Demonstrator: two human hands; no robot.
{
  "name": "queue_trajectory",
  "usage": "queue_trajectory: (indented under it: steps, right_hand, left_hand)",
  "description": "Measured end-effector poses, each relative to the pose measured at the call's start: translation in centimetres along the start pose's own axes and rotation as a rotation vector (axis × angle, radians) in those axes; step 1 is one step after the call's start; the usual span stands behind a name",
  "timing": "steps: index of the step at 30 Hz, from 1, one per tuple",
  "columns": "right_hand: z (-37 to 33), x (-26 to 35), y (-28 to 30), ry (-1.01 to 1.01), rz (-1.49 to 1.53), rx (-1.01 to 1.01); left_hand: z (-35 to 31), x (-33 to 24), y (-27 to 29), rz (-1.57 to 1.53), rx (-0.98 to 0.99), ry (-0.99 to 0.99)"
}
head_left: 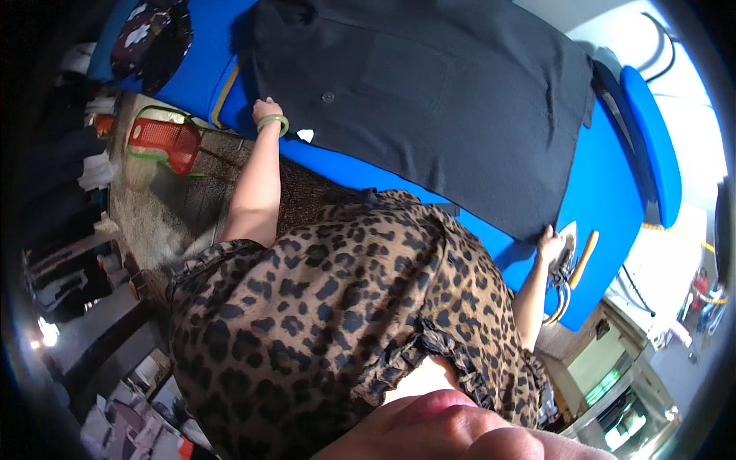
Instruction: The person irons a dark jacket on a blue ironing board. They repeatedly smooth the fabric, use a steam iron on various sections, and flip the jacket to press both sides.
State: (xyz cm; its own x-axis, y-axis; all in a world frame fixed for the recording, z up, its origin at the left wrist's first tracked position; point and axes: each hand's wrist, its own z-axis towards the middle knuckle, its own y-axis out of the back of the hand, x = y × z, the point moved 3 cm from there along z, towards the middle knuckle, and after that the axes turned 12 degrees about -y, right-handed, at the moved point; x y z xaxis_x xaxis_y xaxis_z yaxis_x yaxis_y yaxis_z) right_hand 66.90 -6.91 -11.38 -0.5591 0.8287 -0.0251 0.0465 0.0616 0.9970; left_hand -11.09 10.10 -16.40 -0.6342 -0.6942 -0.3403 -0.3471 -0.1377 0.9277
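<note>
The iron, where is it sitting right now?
In the head view the iron lies at the right end of the blue ironing table, just past the black garment's corner, under the person's right hand.

Count: one black garment (pixel 429 100) on one blue worktop (pixel 606 192), one iron (pixel 566 253). One red basket (pixel 165 142), one green bangle (pixel 273 121), two hands.

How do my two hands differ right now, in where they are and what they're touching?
The left hand rests at one edge of the black garment, while the right hand is at the opposite corner. The left wrist wears a green bangle; the right wrist is bare. The right hand lies beside an iron; nothing similar is near the left. Both touch the garment on the blue board.
</note>
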Motion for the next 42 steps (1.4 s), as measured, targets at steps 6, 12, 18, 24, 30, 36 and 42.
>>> queue_trajectory:
  steps: [6,12,18,24,30,36,42]
  right_hand:
    - [-1.0,0.4,11.1,0.155,0.090,-0.136]
    - [-3.1,-0.8,9.0,0.119,-0.131,-0.160]
    - [-1.7,2.4,0.3,0.267,-0.376,-0.217]
    - [-4.5,18.6,2.6,0.573,0.146,-0.342]
    - [-2.5,23.0,-0.9,0.567,0.077,-0.176]
    - [2.3,18.7,1.1,-0.053,-0.067,-0.445]
    - [6.6,19.3,8.8,0.096,0.039,-0.339]
  left_hand:
    - [-1.9,1.0,6.3,-0.120,-0.371,-0.235]
    - [-0.4,4.5,6.6,-0.072,-0.331,-0.225]
    - [2.0,6.8,1.3,0.079,-0.110,-0.045]
    - [-1.0,-2.8,3.6,0.196,-0.515,-0.637]
    - [3.5,-7.6,-4.0,0.017,-0.042,-0.902]
    - [2.5,-6.6,-4.1,0.197,-0.049,-0.703]
    - [0.2,-6.0,-0.7,-0.006,-0.191,-0.824]
